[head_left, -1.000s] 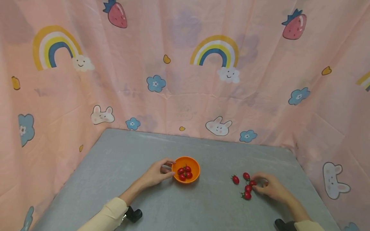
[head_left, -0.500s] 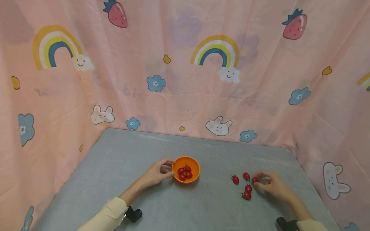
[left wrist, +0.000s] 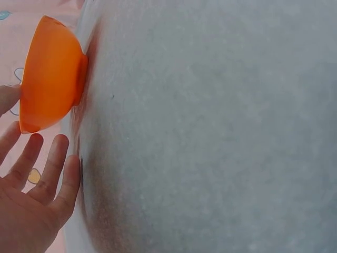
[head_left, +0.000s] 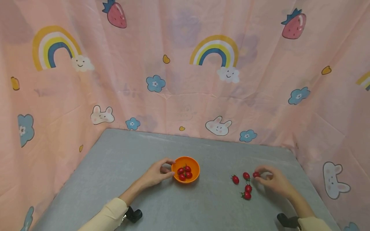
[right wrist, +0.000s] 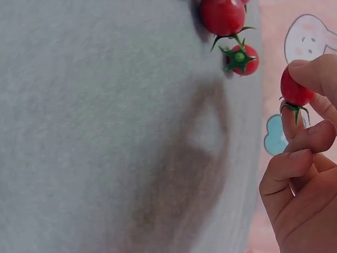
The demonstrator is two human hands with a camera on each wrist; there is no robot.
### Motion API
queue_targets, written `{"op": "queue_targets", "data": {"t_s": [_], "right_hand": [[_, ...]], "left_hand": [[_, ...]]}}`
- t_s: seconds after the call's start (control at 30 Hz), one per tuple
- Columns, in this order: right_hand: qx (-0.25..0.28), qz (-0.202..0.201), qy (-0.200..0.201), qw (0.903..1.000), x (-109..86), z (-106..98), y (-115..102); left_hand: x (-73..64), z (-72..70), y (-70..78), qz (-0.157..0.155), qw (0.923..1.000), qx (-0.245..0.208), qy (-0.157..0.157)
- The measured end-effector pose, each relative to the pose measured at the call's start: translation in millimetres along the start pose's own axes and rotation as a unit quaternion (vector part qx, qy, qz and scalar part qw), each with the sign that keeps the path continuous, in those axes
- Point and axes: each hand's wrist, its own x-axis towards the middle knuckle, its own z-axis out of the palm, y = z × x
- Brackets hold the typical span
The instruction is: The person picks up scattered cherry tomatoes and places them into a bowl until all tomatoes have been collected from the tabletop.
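Observation:
My left hand (head_left: 157,173) is at the left side of the orange bowl (head_left: 195,176), thumb and index finger touching its rim. In the left wrist view, its other fingers (left wrist: 55,163) extend loosely below the bowl. Several cherry tomatoes (head_left: 189,175) lie inside. My right hand (head_left: 276,180) pinches a red cherry tomato (right wrist: 296,88) between thumb and fingers; its green stem end points downward in the right wrist view. The tomato is raised off the table, its shadow falling apart from it. Left of this hand lie several loose cherry tomatoes (head_left: 248,188).
A grey table (head_left: 138,144) bears everything. Behind it and along both sides hangs a pink patterned curtain (head_left: 179,106). A black wrist device (head_left: 134,214) shows at the left cuff, and another (head_left: 287,221) at the right cuff.
My right hand has picked one cherry tomato out of the loose group and moved it up and slightly right, away from the others. The left hand and bowl have stayed put.

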Motion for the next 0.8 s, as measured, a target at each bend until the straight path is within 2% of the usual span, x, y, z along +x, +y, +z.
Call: {"op": "queue_targets", "data": {"t_s": [0.17,0.43,0.8], "right_hand": [[-0.003,-0.024,0.011,0.9997,1.9,-0.9,-3.8],[0.001,-0.016,0.018,0.9997,8.1,1.4,-14.2],[-0.010,-0.037,0.036,0.9986,16.5,11.1,-39.5]], "left_hand": [[-1.1,0.3,0.0,-0.004,1.0000,-0.002,0.004],[-1.4,0.5,-1.2,-0.006,0.9999,0.010,0.009],[-1.7,-0.8,-0.4,-0.005,0.9999,0.010,0.008]]}}
